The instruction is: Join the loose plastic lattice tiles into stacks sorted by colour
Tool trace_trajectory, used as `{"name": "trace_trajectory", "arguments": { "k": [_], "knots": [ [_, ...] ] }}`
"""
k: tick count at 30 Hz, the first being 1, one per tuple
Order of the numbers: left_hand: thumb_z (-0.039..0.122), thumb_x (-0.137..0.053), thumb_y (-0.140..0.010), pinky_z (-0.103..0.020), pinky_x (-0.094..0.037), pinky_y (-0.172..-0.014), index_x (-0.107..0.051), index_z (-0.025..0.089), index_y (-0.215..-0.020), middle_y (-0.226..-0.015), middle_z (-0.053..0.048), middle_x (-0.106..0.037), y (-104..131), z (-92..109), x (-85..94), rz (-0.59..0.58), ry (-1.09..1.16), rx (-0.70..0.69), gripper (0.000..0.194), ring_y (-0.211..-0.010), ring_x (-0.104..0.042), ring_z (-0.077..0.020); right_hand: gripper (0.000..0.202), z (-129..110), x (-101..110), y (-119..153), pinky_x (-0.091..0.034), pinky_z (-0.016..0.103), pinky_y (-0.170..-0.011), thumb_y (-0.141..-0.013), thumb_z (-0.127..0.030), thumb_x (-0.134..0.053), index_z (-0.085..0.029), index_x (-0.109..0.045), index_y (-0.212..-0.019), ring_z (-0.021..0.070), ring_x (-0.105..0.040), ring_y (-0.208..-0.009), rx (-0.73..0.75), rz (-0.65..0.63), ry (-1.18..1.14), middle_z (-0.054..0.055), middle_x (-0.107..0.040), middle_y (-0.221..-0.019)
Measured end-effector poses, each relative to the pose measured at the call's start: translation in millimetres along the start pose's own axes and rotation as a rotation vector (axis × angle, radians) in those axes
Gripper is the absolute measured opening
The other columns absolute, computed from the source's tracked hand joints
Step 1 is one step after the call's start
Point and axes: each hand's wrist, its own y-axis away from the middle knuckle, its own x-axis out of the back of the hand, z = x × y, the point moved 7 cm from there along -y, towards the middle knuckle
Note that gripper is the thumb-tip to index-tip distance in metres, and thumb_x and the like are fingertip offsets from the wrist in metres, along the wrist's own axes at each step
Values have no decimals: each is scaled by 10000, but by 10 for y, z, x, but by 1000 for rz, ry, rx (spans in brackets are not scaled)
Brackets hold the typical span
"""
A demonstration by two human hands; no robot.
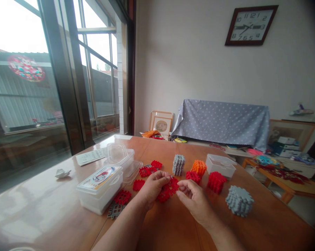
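Observation:
Near the middle of the wooden table, my left hand [155,186] pinches a red lattice assembly [168,191] at its upper left. My right hand [192,195] is at the assembly's right edge, its thumb and index finger close together; whatever may lie between them is too small to make out. Behind the hands are a grey stack [178,165], an orange stack [199,168] and a red stack [193,176]. Further right sit another red stack [216,182] and a larger grey stack [239,201]. Loose red pieces [138,185] lie beyond my left hand.
At the left stand a lidded plastic box [98,195] and an open clear container [121,157]. A paper sheet [91,157] and crumpled wrapper [62,173] lie farther left. Behind the stacks is a clear box [220,166]. Grey lattice pieces [115,211] lie by the lidded box.

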Motion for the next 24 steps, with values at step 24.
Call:
{"name": "trace_trajectory", "arguments": {
  "k": [24],
  "knots": [
    [474, -740, -797, -225, -416, -636, -605, 162, -879, -775, -29, -670, -142, 73, 188, 112, -256, -210, 350, -671, -560, -112, 415, 716, 899, -116, -503, 343, -737, -824, -507, -612, -176, -722, -1048, 233, -666, -776, -229, 458, 348, 58, -709, -842]
  ]
}}
